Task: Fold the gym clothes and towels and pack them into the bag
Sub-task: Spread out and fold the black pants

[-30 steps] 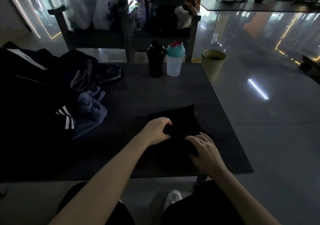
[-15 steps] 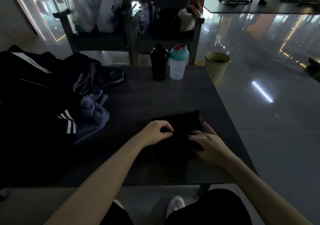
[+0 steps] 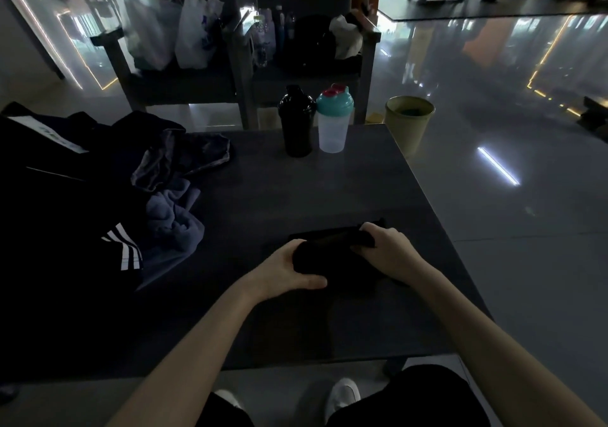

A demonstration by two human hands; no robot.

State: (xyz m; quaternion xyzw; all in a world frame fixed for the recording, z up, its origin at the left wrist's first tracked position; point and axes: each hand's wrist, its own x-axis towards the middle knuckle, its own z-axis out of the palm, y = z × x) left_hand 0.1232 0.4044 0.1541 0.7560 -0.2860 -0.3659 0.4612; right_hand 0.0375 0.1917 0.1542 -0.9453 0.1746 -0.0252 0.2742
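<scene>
A small black garment (image 3: 332, 249) lies folded into a thick bundle on the dark table (image 3: 296, 189), near its right front. My left hand (image 3: 289, 270) grips the bundle's left end, thumb along its near side. My right hand (image 3: 385, 249) is closed over its right end. A dark bag (image 3: 62, 216) with white stripes fills the table's left side. A blue-grey towel (image 3: 171, 226) and a dark crumpled garment (image 3: 184, 160) spill beside the bag.
A black shaker bottle (image 3: 296, 124) and a clear one with a teal lid (image 3: 334, 120) stand at the table's far edge. A yellowish bin (image 3: 408, 124) sits on the floor to the right. Behind is a bench with plastic bags (image 3: 174, 32).
Both hands went from pressing flat on the black garment to closing around its ends; the cloth is now gathered into a thicker, narrower bundle.
</scene>
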